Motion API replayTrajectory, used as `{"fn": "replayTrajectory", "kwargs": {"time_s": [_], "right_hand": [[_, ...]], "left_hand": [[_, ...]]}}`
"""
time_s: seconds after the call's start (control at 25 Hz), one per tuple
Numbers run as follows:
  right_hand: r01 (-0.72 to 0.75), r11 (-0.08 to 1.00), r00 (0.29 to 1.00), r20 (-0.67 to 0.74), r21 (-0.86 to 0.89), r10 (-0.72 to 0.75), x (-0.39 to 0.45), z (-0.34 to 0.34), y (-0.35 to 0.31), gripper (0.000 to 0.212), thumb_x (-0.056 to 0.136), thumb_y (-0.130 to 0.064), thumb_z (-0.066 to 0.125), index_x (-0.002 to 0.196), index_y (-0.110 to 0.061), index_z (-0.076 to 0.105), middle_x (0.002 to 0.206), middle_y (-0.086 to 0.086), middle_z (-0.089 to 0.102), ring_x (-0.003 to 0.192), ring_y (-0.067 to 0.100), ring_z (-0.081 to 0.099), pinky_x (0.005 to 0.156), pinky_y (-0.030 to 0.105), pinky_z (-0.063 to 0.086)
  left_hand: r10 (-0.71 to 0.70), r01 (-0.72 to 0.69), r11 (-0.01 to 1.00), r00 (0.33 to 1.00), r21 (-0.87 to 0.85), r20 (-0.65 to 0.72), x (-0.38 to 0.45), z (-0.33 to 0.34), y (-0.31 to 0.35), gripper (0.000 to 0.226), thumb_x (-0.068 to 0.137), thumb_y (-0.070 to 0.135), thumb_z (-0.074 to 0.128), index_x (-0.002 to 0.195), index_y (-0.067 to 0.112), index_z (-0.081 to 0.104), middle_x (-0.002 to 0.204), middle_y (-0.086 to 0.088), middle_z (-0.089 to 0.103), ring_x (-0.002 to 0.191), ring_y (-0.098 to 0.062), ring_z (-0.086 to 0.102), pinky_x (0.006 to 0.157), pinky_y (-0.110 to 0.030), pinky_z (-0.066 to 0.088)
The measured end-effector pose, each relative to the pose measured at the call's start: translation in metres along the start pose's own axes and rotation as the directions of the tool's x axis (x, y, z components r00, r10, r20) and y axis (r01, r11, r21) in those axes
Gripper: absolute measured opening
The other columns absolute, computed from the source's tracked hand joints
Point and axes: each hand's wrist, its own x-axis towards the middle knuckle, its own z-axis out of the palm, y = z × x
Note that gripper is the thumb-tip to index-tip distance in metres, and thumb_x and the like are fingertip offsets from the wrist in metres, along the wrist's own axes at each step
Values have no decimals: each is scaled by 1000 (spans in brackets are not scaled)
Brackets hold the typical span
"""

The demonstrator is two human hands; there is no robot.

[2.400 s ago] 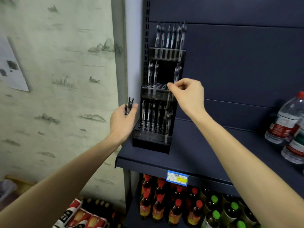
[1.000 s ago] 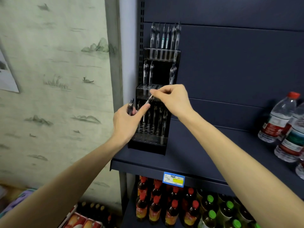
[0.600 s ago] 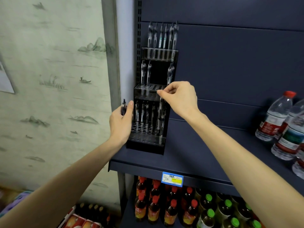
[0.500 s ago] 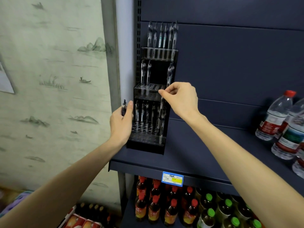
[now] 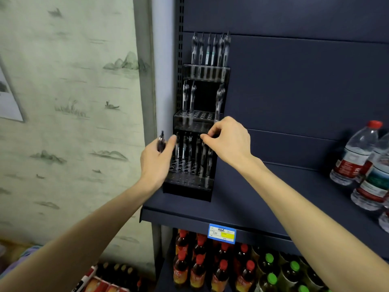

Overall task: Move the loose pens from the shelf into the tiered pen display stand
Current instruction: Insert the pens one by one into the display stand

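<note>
Pen (image 5: 203, 157) now pinched by the right hand (image 5: 228, 142) at the top end, lowered from the level of the middle tier half a second ago down into the bottom tier of the tiered pen display stand (image 5: 194, 127), tip near or in a socket at the right end of the row; judged close to seated, release likely next. Left hand (image 5: 156, 159) still curled around a small bundle of spare pens (image 5: 161, 142) just left of the stand, index finger stretched toward its side, hardly shifted since half a second ago. More pens therefore left to place. Stand of dark glossy plastic, stepped in three tiers, each a perforated plate of round sockets; top tier full, middle tier holding three, bottom row partly filled. Pens slim, clear-barrelled, with clips. Shelf (image 5: 263, 205) of matt dark blue metal, no loose pens seen lying on it.
</note>
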Motion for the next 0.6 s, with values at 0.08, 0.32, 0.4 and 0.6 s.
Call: {"fn": "replayTrajectory", "kwargs": {"time_s": [0.08,0.32,0.4,0.6], "right_hand": [[1,999,998,62,-37,1,3,-2,0,25,83,-47,76,67,-29,69,81,-13,66,81,11,64,68,30,44],[51,992,998,34,-118,-47,-5,-3,-6,33,85,-61,70,75,-29,69,88,-13,61,83,12,61,67,29,42],[154,983,981,-107,-99,-164,-8,-2,-10,31,88,-59,67,87,-28,73,100,-12,57,91,11,55,68,27,39],[231,962,968,63,143,-242,-13,8,-40,29,90,-60,65,95,-35,80,108,-15,61,109,12,49,85,33,47]], "left_hand": [[17,-17,1000,1000,22,2,-1,0,1,44,94,38,72,67,17,43,57,8,42,55,-10,36,61,-34,34],[25,-27,981,1000,190,17,-1,4,0,40,87,34,75,68,21,43,54,8,47,55,-14,44,60,-34,37],[40,-46,968,999,248,29,-1,4,3,40,86,35,76,69,21,43,56,8,50,55,-11,47,59,-34,37],[97,-131,927,989,352,112,-6,9,14,27,83,42,75,91,24,56,71,6,63,71,-18,63,62,-38,51]]}}
